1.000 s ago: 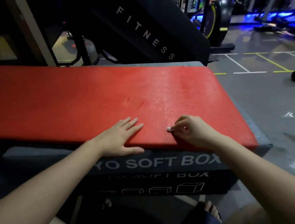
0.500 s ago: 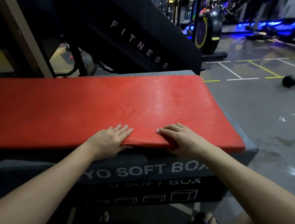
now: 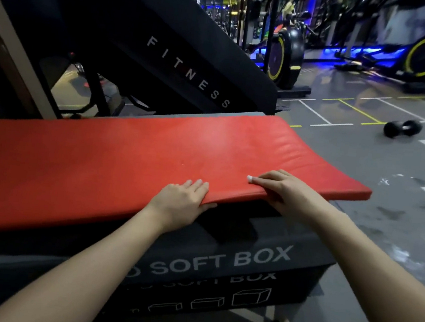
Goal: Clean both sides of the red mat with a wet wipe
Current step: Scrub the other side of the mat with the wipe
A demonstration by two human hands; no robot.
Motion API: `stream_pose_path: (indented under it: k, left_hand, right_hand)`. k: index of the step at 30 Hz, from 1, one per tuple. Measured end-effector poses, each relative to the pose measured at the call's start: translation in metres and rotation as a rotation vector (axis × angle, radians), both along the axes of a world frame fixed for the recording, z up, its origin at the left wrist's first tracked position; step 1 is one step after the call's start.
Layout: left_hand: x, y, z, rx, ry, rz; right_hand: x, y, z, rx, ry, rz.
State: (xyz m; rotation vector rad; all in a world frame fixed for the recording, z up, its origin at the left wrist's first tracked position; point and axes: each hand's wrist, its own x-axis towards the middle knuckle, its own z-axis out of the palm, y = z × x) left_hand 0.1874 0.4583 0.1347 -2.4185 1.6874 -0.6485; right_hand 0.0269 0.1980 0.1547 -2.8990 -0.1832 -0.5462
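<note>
The box (image 3: 221, 262) sits below both hands. The left hand (image 3: 183, 200) and right hand (image 3: 279, 192) pinch the mat (image 3: 153, 159) by its near edge, fingers on top, thumbs beneath. Flat half a second ago, that edge is now lifted, probably starting the flip. Its long axis runs left-right, past both hands.

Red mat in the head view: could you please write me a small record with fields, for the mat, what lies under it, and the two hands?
mat: red mat, lying across the box, near edge raised a little at the right end
support: dark box, printed SOFT BOX
left hand: grips the near edge, fingers on top, thumb below
right hand: grips the near edge, fingers on top
unclear: small white thing at the right fingertips; cannot tell what it is
floor: dumbbell, far right
</note>
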Motion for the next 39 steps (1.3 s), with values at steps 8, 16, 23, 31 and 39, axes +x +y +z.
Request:
stream_pose_path:
  k: [8,16,23,31,39]
  left_hand:
    - [-0.034,-0.088,-0.034,0.196,0.123,0.076]
    - [-0.022,-0.064,-0.022,0.092,0.441,0.073]
    - [-0.031,-0.056,-0.031,0.05,0.488,0.098]
    - [-0.028,-0.055,-0.037,0.102,0.494,0.066]
    - [-0.027,-0.059,-0.047,0.101,0.422,0.047]
  right_hand:
    - [-0.03,-0.066,-0.034,0.201,0.214,-0.249]
    - [-0.025,-0.071,-0.019,0.405,0.298,-0.361]
    - [-0.024,-0.058,-0.027,0.329,0.145,-0.487]
    - [-0.043,-0.048,-0.003,0.334,0.348,-0.475]
    - [-0.022,-0.028,-0.006,0.287,0.304,-0.391]
